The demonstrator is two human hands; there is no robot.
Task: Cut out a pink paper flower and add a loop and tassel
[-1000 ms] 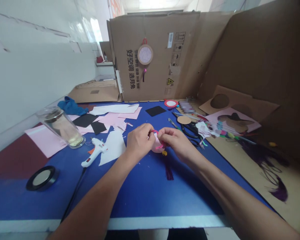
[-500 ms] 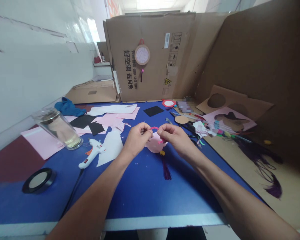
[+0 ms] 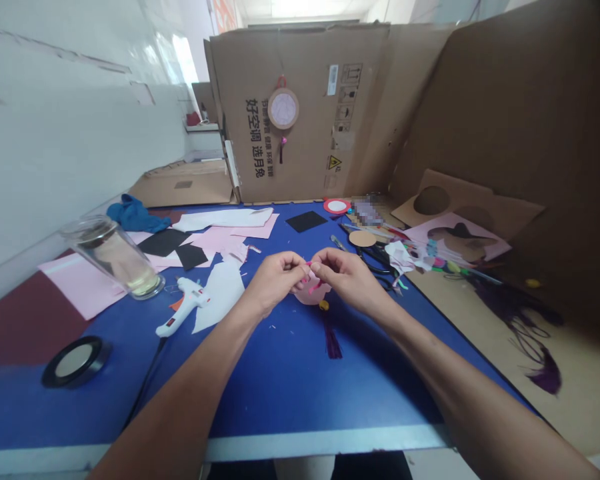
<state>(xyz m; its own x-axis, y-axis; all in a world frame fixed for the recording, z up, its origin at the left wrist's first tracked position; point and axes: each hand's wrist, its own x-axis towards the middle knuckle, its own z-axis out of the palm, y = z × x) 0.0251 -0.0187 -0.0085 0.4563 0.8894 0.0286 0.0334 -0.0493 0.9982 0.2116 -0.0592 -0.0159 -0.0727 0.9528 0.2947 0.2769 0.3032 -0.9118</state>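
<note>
My left hand point(image 3: 274, 280) and my right hand point(image 3: 344, 277) meet over the middle of the blue table point(image 3: 290, 387). Both pinch a thin pink strip point(image 3: 309, 265) between their fingertips. Under them lies a small round pink piece point(image 3: 311, 293) with a yellow bead point(image 3: 324, 306) and a dark purple tassel point(image 3: 333, 340) trailing toward me. The fingers of both hands are closed.
A white glue gun point(image 3: 183, 313) with a black cord, a glass jar point(image 3: 115, 257), a black tape roll point(image 3: 73, 360) and pink, black and white paper scraps point(image 3: 215, 240) lie left. Scissors point(image 3: 375, 257), cut shapes and purple threads point(image 3: 530, 333) lie right. Cardboard walls point(image 3: 305, 107) stand behind.
The two hands have drawn closer, fingertips nearly touching; the pink strip, an open arc between them half a second ago, is now pinched short. The camera shifted slightly.
</note>
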